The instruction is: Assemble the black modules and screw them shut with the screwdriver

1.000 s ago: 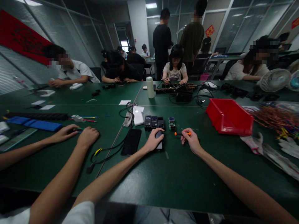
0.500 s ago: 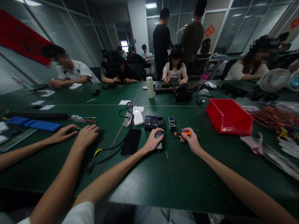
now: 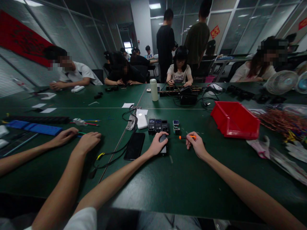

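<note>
My left hand [image 3: 157, 143] is closed around a small dark box-shaped device [image 3: 163, 149] on the green table and covers much of it. In my right hand [image 3: 195, 143] I grip a screwdriver [image 3: 184, 137] with an orange and black handle. It lies level, and its thin shaft points left at the device's side; whether the tip touches a screw I cannot tell. Just behind my left hand stand several black box modules [image 3: 155, 125] in a row. To their right is another small module [image 3: 176, 126] with its circuit board exposed.
A black phone [image 3: 134, 146] and cables lie left of my left hand, with a white power bank [image 3: 142, 120] behind. On the right stands a red bin [image 3: 236, 119], beside copper wires [image 3: 275, 123] and gloves [image 3: 266, 148]. A co-worker's hands [image 3: 90, 140] work at the left.
My left hand stays on the device. The fingers of my right hand shift slightly on the screwdriver handle. The co-worker's hand at the left moves a little to the left.
</note>
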Motion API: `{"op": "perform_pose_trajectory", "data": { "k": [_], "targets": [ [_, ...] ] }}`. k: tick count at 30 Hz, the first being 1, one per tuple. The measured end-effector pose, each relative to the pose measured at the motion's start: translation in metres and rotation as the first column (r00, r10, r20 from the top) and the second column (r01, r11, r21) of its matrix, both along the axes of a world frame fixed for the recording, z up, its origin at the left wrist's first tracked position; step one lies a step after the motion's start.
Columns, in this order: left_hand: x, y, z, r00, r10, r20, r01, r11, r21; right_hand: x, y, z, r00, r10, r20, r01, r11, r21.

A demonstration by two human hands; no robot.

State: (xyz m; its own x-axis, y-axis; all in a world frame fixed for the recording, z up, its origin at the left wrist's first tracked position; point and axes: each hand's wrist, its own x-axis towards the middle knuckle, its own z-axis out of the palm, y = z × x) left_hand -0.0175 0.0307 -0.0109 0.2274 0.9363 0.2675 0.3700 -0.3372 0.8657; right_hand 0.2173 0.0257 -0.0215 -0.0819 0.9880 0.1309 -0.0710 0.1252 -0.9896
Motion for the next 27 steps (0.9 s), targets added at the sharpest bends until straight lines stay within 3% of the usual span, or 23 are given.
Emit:
{"op": "perform_pose_trajectory", "data": {
  "k": [27],
  "targets": [
    [0.0008, -0.0011, 0.0018, 1.000, 0.013, -0.003, -0.013, 1.000, 0.001, -0.0010, -0.0015, 0.0039, 1.000, -0.004, -0.011, 0.005, 1.000, 0.014]
  ]
}}
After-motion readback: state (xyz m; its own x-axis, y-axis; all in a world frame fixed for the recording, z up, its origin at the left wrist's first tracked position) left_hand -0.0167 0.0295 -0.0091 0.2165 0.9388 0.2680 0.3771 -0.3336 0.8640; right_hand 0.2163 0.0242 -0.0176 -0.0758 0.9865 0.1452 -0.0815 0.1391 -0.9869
